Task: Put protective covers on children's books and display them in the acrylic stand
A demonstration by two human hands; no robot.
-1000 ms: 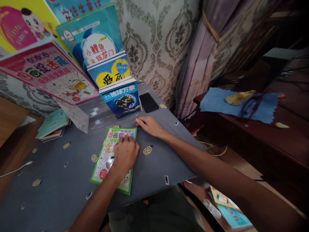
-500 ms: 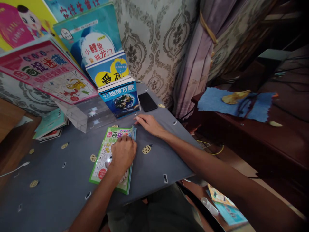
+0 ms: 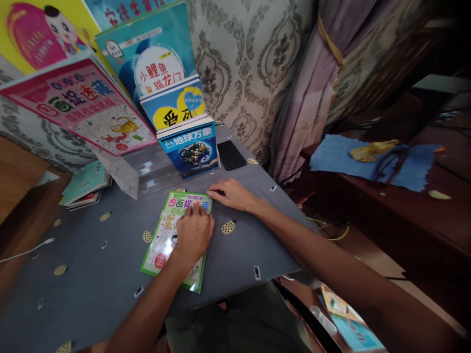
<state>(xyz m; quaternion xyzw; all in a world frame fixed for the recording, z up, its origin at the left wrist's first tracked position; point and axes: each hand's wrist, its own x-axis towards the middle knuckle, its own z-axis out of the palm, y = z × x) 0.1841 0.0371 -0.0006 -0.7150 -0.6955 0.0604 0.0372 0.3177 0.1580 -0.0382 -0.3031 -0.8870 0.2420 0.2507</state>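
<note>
A green-edged picture book (image 3: 156, 245) lies flat on the table near its front edge, with another green-edged layer showing below its lower right side. My left hand (image 3: 195, 230) presses down on the cover, its fingers bent and closed against it; the fingertips are partly hidden. At the top right corner of the book my right hand (image 3: 231, 194) has thumb and fingers drawn together, touching the corner. How much of the corner lies between them is hard to see.
Upright books, among them a blue earth book (image 3: 195, 154) and a pink puzzle book (image 3: 91, 110), stand in a clear plastic rack (image 3: 127, 179). A black phone (image 3: 231, 155) lies right of them. Stacked books (image 3: 86, 184) lie left; a white cable (image 3: 27, 252) crosses the table (image 3: 95, 284).
My right hand has come down toward me onto the book's top right corner. That corner, lifted before, lies flatter now. My left hand stays on the cover. The whole view has shifted slightly.
</note>
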